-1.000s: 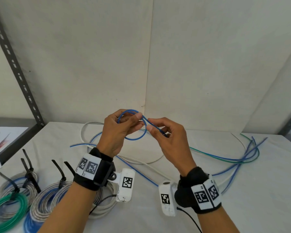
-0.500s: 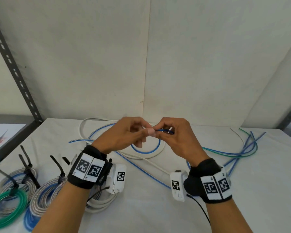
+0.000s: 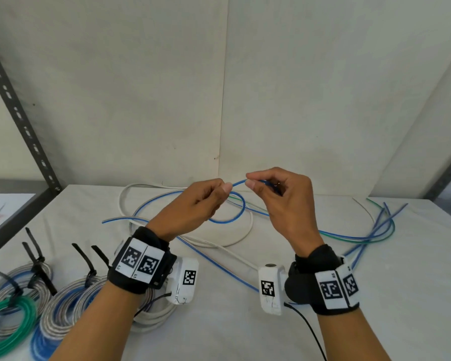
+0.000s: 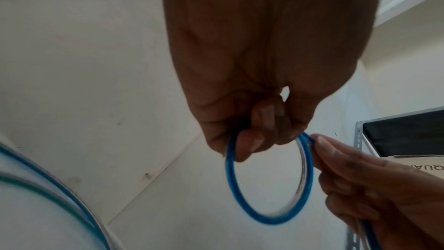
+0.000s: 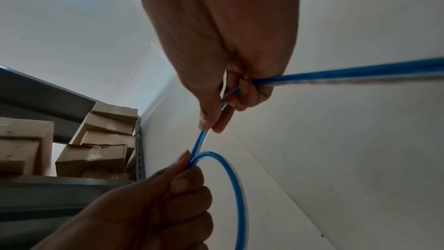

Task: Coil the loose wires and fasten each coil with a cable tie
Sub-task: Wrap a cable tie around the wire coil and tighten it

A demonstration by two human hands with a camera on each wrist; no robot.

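A thin blue wire (image 3: 238,182) is held above the white table (image 3: 245,321) by both hands. My left hand (image 3: 206,201) pinches a small round loop of the blue wire (image 4: 269,220), which hangs below its fingers. My right hand (image 3: 268,188) pinches the same blue wire (image 5: 200,140) a short way from the loop, and the rest runs through its curled fingers and off to the right. More loose wires (image 3: 362,235), blue, green and white, lie spread on the table behind the hands.
Finished coils (image 3: 16,308) in green, blue and grey, tied with black cable ties (image 3: 34,251), lie at the table's left front. A white coil (image 3: 154,316) sits under my left wrist. A grey slotted shelf post (image 3: 18,118) stands at the left; the wall is close behind.
The hands met at the loop half a second ago and have since drawn a little apart. A short straight stretch of blue wire now shows between them, and the loop hangs lower under the left hand.
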